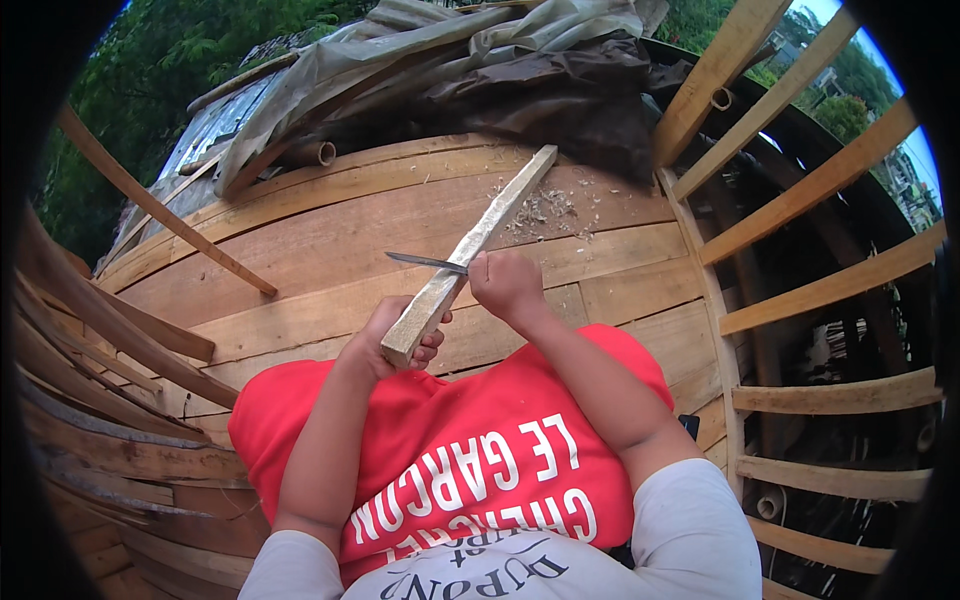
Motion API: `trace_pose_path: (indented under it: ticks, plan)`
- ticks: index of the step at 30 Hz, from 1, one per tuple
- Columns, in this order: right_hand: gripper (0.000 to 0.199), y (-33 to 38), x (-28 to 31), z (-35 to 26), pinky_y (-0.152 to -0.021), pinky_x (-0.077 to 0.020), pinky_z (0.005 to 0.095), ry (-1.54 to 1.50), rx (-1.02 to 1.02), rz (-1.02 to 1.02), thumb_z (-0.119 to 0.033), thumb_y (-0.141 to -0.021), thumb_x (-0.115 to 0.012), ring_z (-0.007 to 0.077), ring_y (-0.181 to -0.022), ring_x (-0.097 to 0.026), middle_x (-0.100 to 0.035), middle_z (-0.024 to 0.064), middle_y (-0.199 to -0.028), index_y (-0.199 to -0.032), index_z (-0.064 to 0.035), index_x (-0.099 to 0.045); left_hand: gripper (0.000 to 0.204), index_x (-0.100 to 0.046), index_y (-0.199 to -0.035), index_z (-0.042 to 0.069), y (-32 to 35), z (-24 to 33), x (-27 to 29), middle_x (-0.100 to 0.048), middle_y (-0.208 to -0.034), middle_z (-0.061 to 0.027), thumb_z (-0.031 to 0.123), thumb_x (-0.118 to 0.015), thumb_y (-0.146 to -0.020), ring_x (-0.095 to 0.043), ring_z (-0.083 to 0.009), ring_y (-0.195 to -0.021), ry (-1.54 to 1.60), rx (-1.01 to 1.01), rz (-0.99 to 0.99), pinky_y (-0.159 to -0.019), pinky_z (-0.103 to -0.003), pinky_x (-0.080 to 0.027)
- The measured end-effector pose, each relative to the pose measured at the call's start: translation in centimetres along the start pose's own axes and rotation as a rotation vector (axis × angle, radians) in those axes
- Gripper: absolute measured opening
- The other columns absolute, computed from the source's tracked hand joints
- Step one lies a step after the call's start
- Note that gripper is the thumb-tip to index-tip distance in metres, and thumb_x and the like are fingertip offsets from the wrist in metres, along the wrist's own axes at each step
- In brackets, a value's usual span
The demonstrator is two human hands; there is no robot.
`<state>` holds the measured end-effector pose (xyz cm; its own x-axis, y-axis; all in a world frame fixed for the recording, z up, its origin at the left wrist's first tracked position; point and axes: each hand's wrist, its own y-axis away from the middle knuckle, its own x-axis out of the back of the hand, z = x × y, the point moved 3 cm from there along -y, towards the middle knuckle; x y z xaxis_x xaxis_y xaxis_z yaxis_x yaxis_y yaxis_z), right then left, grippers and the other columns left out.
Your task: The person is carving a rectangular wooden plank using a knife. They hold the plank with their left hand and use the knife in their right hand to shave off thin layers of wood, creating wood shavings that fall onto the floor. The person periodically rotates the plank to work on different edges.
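Note:
A long squared piece of wood (pixel 484 226) slants away from my lap, its far end on the plank floor by the dark sheeting. Fingers wrapped round its near end, my left hand (pixel 395 330) holds it from beneath and the left side. My right hand (pixel 506 286) is closed round a knife, and the handle is hidden in the fist. The dark, narrow knife blade (pixel 425 261) lies across the top of the wood, its tip pointing left. Pale, uneven cut faces show along the wood's upper side.
Curled wood shavings (pixel 545 210) lie right of the wood on the plank floor (pixel 330 235). Slatted wooden railing (pixel 815 296) runs along the right. Bent boards (pixel 110 320) stand at left. Grey and dark plastic sheeting (pixel 545 85) is heaped at the far edge, near a bamboo end (pixel 326 153).

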<state>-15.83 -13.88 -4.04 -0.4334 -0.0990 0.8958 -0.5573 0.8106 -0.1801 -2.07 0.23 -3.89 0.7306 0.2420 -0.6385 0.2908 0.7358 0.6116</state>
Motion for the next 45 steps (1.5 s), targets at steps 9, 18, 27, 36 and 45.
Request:
trace_pose_path:
  ticks: [9,18,27,36,45]
  plan:
    - [0.054,-5.2,-0.1,10.8,-0.084,-0.0519,0.0549,0.08,-0.297,0.123,-0.035,-0.092,-0.036,0.0484,-0.085,-0.066,-0.068,0.03,-0.083,-0.078,0.004,-0.071,0.034,-0.055,-0.1,0.007,-0.2,-0.8,-2.3,-0.049,-0.063,-0.0008,0.035,-0.035,-0.098,-0.045,-0.0101,-0.044,-0.056,0.001,0.064,-0.038,-0.024,-0.037]
    - [0.055,-4.7,0.3,10.1,-0.082,-0.0538,0.0529,0.163,-0.337,0.027,-0.038,-0.092,-0.035,0.0446,-0.092,-0.068,-0.071,0.0242,-0.093,-0.089,-0.0013,-0.075,0.033,-0.055,-0.1,0.007,1.3,-0.1,-2.1,-0.048,-0.06,-0.0008,0.033,-0.035,-0.098,-0.042,-0.0093,-0.041,-0.139,0.002,0.095,-0.036,-0.024,-0.034]
    - [0.063,-6.2,-5.2,17.1,-0.075,-0.0536,0.0464,-0.126,-0.647,0.024,-0.042,-0.095,-0.03,0.0376,-0.085,-0.069,-0.07,0.0262,-0.092,-0.096,0.0076,-0.07,0.033,-0.057,-0.098,0.008,1.7,0.6,-1.4,-0.049,-0.059,-0.0004,0.033,-0.037,-0.098,-0.043,-0.0092,-0.042,-0.127,0.006,0.079,-0.037,-0.023,-0.034]
    - [0.058,-5.0,-4.1,18.7,-0.046,-0.0427,0.0401,-0.284,-0.717,-0.014,-0.047,-0.095,-0.036,0.0229,-0.047,-0.056,-0.059,0.0116,-0.06,-0.078,0.002,-0.062,0.04,-0.059,-0.095,0.009,3.7,0.7,-3.9,-0.054,-0.059,-0.0002,0.043,-0.04,-0.099,-0.048,-0.0104,-0.043,-0.398,-0.137,0.208,-0.039,-0.026,-0.037]
    - [0.058,-2.2,0.4,12.9,-0.048,-0.0419,0.0389,-0.49,-0.839,-0.107,-0.05,-0.096,-0.037,0.0216,-0.05,-0.056,-0.061,0.011,-0.065,-0.088,0.0026,-0.061,0.047,-0.066,-0.103,0.006,9.1,3.1,-0.9,-0.063,-0.073,-0.0063,0.046,-0.043,-0.102,-0.053,-0.0138,-0.047,-0.597,-0.376,0.492,-0.042,-0.028,-0.044]
